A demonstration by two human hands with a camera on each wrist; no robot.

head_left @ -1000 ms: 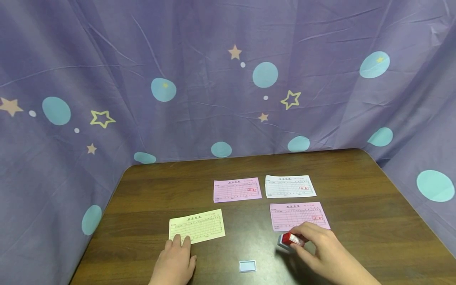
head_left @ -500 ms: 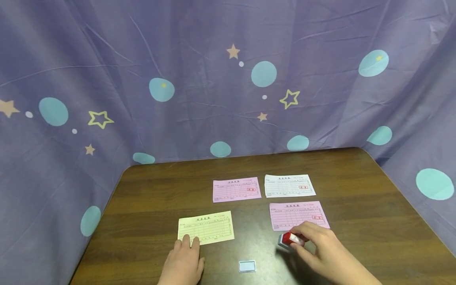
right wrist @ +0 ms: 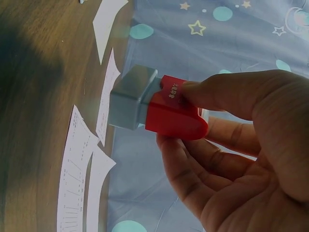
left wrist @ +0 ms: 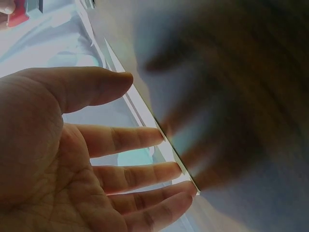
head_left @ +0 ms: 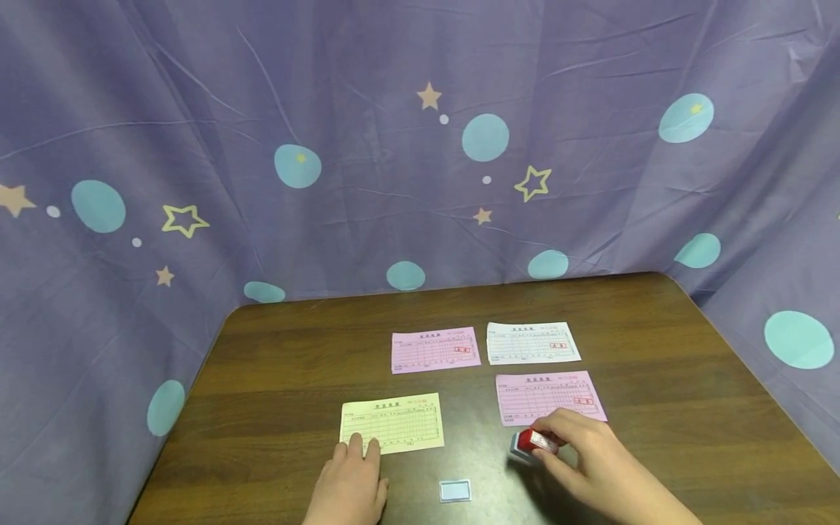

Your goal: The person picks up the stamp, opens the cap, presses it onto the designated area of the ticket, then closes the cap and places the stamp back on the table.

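Observation:
Fingertips of my left hand (head_left: 351,477) rest on the lower left edge of a yellow receipt slip (head_left: 397,421). In the left wrist view the fingers of that hand (left wrist: 96,159) are extended, touching the slip's edge. My right hand (head_left: 593,463) pinches a red self-inking stamp (head_left: 530,442) between thumb and fingers, held above the table. Seen from the right wrist, the stamp (right wrist: 174,108) has a red body and a grey-blue base. A small light-blue rectangular cap (head_left: 456,491) lies on the table between the hands.
Behind the hands lie a pink slip (head_left: 426,357), a white slip (head_left: 525,350) and a nearer pink slip (head_left: 525,401), each bearing a red stamped mark. The brown wooden table (head_left: 289,350) meets a purple curtain (head_left: 367,182) at the back.
The left hand has slid to the right and slightly toward the body, and the yellow slip has moved along with it. The right hand and stamp have stayed nearly still.

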